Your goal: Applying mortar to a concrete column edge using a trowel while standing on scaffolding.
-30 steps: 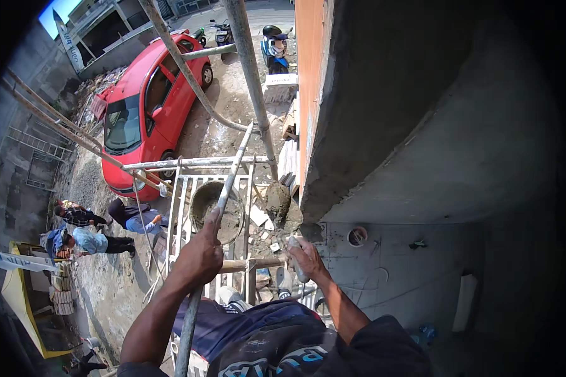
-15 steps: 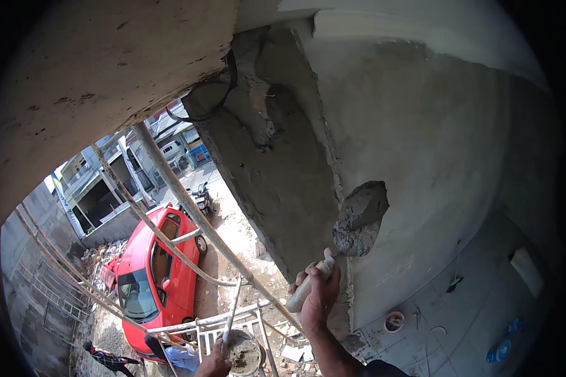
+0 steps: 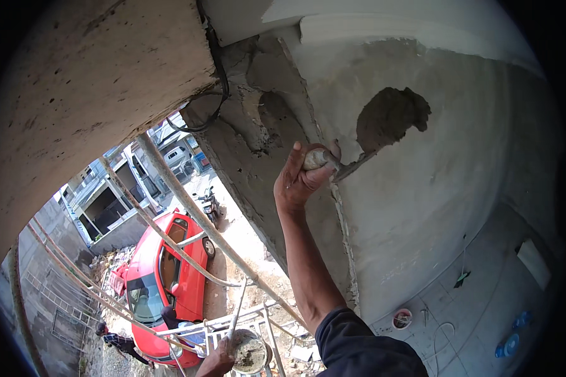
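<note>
A trowel is in my right hand [image 3: 305, 173], whose fingers are wrapped round its pale, rounded handle [image 3: 317, 159]. The trowel's thin blade [image 3: 355, 166] shows nearly edge-on. A dark, wet lump of mortar [image 3: 393, 118] lies at the blade, in front of the grey plastered wall [image 3: 421, 207]; whether it touches the wall I cannot tell. Low in the view, my left hand [image 3: 216, 360] is closed at the lower end of a pale scaffold bar [image 3: 238, 308]. Right beside it is a bucket [image 3: 251, 353] with grey mortar inside.
Scaffold tubes [image 3: 198, 217] cross the left side above a drop to the ground. Down there stand a red car [image 3: 192, 286], a motorbike [image 3: 209, 204] and a person [image 3: 119, 342]. A rough concrete overhang [image 3: 107, 81] fills the upper left; a black cable [image 3: 222, 81] hangs beside it.
My right hand has risen with the trowel, and the forearm now reaches up over the rough strip of wall. The blade has turned edge-on. My left hand stays by the bucket.
</note>
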A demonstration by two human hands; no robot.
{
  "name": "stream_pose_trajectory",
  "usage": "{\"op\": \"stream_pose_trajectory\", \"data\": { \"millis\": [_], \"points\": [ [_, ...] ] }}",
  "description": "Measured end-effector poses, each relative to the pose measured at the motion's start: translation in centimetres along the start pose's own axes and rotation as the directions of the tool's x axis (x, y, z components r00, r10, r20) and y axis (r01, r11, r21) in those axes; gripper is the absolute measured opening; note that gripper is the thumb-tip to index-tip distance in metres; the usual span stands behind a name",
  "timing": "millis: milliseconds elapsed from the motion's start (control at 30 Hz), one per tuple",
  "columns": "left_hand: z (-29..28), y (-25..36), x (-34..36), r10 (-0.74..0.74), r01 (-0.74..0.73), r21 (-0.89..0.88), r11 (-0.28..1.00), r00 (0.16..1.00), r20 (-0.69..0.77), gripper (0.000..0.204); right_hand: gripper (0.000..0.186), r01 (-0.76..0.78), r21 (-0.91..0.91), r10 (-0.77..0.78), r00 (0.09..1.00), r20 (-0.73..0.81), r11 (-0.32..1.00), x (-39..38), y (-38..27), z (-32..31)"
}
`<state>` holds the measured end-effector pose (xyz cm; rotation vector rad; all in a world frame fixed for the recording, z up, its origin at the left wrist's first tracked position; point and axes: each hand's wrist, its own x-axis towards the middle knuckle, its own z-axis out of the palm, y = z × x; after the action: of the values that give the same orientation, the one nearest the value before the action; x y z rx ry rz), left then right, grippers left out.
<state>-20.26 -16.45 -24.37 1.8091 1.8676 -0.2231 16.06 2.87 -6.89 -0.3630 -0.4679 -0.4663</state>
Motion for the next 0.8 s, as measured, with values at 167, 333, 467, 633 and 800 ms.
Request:
{"op": "stream_pose_trajectory", "data": {
  "millis": [167, 333, 467, 633, 800],
  "points": [
    [-0.4, 0.5, -0.4, 0.043, -0.043, 0.041, 0.998, 0.999, -0.005, 0.081, 0.028, 0.116, -0.431, 0.208, 0.745, 0.634, 0.895, 0.4, 2.7, -0.9],
    [-0.9, 1.6, -1.4, -0.067, 0.071, -0.061, 0.996, 0.996, 0.062, 0.082, 0.041, -0.037, -0.398, 0.344, 0.581, 0.738, 0.917, -6.5, -1.6, -15.1],
    [1.3, -2.0, 1.0, 0.046, -0.041, 0.096, 0.995, 0.998, -0.052, 0.076, 0.038, -0.298, -0.497, 0.578, 0.472, 0.665, 0.815, -3.1, -3.4, -16.6],
    [2.2, -4.4, 2.7, 0.147, -0.140, 0.073, 0.987, 0.984, -0.103, 0.071, 0.045, -0.603, -0.443, 0.710, 0.320, 0.627, 0.663, 3.0, -1.6, -10.9],
    [2.2, -3.8, 2.3, 0.104, -0.095, 0.089, 0.991, 0.990, -0.095, 0.070, 0.040, -0.559, -0.409, 0.623, 0.265, 0.736, 0.721, 7.2, 0.4, -2.3]
  ]
}}
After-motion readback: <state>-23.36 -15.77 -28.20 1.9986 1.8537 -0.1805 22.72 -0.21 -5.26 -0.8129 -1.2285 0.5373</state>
